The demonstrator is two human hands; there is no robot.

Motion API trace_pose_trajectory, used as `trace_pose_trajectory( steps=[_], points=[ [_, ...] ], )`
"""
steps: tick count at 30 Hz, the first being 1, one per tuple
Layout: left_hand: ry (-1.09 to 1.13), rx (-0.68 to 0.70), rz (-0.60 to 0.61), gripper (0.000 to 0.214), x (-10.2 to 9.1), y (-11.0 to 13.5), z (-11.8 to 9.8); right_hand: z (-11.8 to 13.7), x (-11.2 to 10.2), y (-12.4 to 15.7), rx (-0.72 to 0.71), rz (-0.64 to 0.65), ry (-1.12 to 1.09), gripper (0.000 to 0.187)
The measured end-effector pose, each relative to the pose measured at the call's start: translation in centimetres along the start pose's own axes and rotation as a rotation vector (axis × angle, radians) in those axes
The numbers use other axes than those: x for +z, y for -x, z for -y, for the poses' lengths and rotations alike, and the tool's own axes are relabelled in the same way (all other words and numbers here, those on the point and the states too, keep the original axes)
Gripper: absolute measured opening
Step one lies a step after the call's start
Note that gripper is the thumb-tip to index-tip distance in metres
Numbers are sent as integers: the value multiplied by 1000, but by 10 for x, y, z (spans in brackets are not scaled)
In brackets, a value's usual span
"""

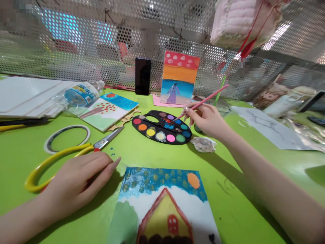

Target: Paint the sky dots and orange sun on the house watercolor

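Between the fingers of my right hand (207, 120) is a thin pink paintbrush (210, 98), its tip down on the mixing area of a black paint palette (162, 137) with round colour pans. Red and blue paint are smeared there. My left hand (81, 179) rests on the table beside yellow-handled scissors (43, 166), fingers curled loosely; whether anything is under them is hidden. Nearest me lies a painting of a yellow house (165, 210) with a red outline, white ground and a dotted blue sky. A crumpled, stained tissue (203, 144) sits below my right wrist.
Left are a tape roll (47, 145), a plastic bottle (81, 93), a tree painting (104, 117) and white boards (33, 96). A phone (143, 76) and a sunset painting (179, 78) lean against the perforated metal screen (88, 44). A pencil drawing (271, 125) lies right.
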State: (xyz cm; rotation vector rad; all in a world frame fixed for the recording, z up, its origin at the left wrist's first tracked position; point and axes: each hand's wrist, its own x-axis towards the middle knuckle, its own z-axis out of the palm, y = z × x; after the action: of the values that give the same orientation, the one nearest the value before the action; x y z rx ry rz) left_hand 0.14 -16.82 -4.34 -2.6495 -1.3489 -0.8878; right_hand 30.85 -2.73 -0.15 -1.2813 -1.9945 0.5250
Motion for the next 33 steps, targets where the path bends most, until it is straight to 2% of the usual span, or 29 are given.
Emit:
trace_pose_trajectory(
  steps=[3,6,10,16,21,27,33],
  points=[
    [-23,47,21,25,-2,-2,2,10,-18,1,-34,-110,-167,15],
    [-23,84,41,25,-2,-3,3,25,-40,9,40,-166,-414,16],
    [-21,41,26,27,0,-1,2,39,-55,31,125,-158,-651,25],
    [-53,152,-5,18,3,2,6,40,-59,62,276,-124,-674,32],
    [-78,232,-44,22,0,1,-3,37,-60,86,203,-113,-676,30],
    [68,87,54,30,-3,4,-28,45,-56,120,182,-113,-715,26],
    [94,-24,76,32,3,4,-24,37,-52,125,204,-82,-739,23]
  ],
)
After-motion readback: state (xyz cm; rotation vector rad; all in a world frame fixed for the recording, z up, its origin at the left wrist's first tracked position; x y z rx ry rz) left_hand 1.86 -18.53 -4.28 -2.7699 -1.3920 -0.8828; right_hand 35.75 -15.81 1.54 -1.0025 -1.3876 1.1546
